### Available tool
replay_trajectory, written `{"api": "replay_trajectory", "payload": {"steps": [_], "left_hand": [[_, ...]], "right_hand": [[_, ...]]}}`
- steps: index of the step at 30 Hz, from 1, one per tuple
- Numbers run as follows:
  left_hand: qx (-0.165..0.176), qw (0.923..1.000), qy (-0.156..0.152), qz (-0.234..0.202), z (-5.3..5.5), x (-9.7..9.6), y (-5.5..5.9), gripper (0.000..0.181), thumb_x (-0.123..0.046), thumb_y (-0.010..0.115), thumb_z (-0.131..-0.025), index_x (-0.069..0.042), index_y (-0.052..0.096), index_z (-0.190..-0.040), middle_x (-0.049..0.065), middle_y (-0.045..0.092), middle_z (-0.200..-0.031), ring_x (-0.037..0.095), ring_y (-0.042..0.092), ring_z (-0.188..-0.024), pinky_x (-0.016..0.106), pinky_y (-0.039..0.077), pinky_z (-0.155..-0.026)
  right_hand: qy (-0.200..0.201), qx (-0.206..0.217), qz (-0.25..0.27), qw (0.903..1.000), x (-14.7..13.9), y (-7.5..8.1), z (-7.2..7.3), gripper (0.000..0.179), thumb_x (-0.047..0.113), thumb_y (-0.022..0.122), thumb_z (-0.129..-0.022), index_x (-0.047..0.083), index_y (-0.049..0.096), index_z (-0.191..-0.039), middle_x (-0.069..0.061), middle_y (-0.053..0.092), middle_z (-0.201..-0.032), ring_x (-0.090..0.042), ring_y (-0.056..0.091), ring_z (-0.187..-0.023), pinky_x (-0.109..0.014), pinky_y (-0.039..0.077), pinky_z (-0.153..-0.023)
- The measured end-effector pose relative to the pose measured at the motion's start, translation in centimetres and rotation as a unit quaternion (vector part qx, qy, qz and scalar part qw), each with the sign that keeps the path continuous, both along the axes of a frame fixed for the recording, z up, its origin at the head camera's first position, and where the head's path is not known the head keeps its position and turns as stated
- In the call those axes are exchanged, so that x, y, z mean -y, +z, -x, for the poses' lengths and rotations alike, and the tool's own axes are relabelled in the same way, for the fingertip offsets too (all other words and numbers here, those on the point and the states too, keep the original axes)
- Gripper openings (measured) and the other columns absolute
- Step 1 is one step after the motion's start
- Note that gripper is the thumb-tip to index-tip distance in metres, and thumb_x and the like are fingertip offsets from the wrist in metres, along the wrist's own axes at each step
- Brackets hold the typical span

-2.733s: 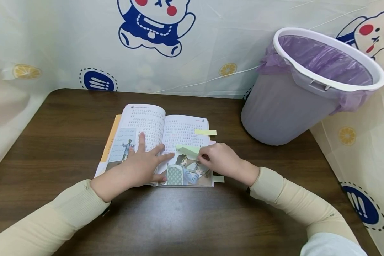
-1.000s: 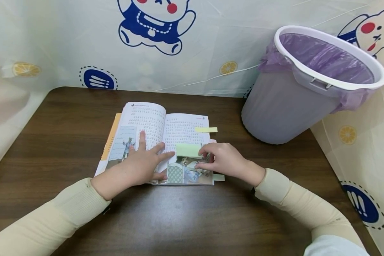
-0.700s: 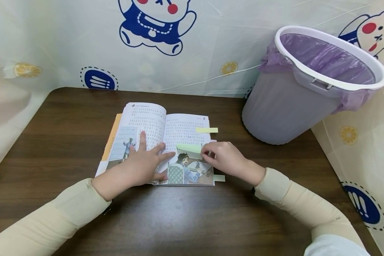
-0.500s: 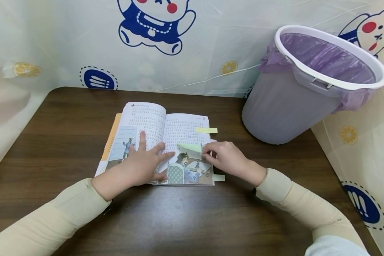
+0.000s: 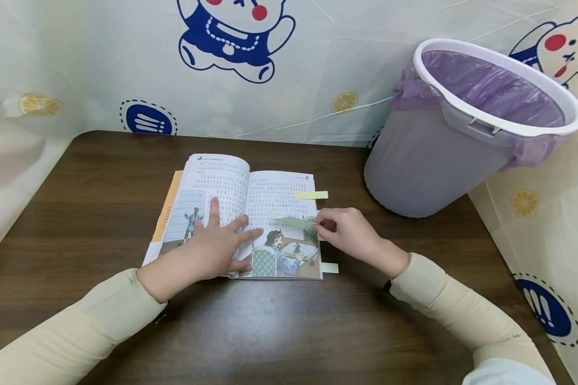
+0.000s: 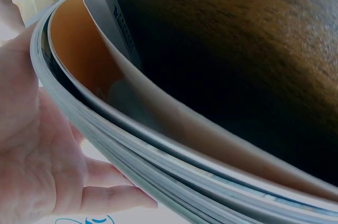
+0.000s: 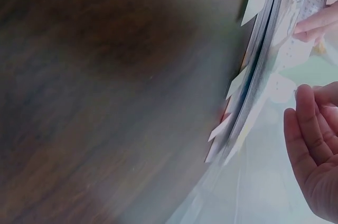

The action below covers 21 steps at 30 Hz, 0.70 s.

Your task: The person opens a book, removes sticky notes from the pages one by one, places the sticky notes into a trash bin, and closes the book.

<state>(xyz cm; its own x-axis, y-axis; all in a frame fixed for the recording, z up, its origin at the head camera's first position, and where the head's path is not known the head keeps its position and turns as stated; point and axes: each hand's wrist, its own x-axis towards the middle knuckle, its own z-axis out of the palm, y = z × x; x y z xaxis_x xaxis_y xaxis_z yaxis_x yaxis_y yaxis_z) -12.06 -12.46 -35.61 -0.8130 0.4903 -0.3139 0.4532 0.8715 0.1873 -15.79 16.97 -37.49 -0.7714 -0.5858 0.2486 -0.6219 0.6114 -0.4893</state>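
An open illustrated book [image 5: 274, 187] lies on the brown table, text and pictures on both pages. My left hand [image 5: 209, 248] rests spread across its middle, fingers straight, pressing the pages near the spine. In the left wrist view the same hand [image 6: 47, 145] shows beside the curved page edges. A green sticky note [image 5: 294, 221] is pinched at its right end between the thumb and fingers of my right hand [image 5: 349, 232]; it hangs tilted over the right page. The right wrist view shows those fingertips together, with the pale green note [image 7: 311, 71] beyond.
A yellow sticky tab [image 5: 313, 195] and a pale green one [image 5: 329, 268] stick out from the book's right edge. A grey trash bin [image 5: 424, 155] with a purple liner stands at the table's back right. A printed curtain [image 5: 289, 117] hangs behind the table.
My right hand has closed on the green note and drawn it rightward, peeling it up from flatter on the page to a thin, tilted strip. The left hand has stayed in place.
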Motion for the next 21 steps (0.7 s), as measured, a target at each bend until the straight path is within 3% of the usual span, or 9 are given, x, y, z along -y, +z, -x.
{"api": "replay_trajectory", "payload": {"steps": [10, 21], "left_hand": [[0.008, 0.9999, 0.006, -0.001, 0.0, 0.0, 0.0, 0.071, -0.05, 0.075, -0.091, -0.025, 0.052, -0.153, 0.019, 0.039, -0.159, 0.075, 0.002, -0.137, 0.088, 0.027, -0.09], [0.003, 1.0, 0.002, -0.001, 0.0, 0.0, -0.1, 0.072, -0.051, 0.075, -0.09, -0.025, 0.052, -0.153, 0.02, 0.041, -0.158, 0.076, 0.004, -0.136, 0.087, 0.029, -0.089]], "right_hand": [[-0.027, 0.031, 0.019, 0.999, -0.8, 0.8, 0.4, 0.004, 0.006, 0.077, -0.091, 0.004, 0.075, -0.091, 0.0, 0.071, -0.08, -0.01, 0.058, -0.066, -0.027, 0.051, -0.06], [-0.059, 0.1, 0.036, 0.9926, -2.5, 1.8, 1.1, 0.006, 0.01, 0.078, -0.092, 0.004, 0.076, -0.093, -0.001, 0.069, -0.075, -0.013, 0.058, -0.06, -0.025, 0.045, -0.053]]}}
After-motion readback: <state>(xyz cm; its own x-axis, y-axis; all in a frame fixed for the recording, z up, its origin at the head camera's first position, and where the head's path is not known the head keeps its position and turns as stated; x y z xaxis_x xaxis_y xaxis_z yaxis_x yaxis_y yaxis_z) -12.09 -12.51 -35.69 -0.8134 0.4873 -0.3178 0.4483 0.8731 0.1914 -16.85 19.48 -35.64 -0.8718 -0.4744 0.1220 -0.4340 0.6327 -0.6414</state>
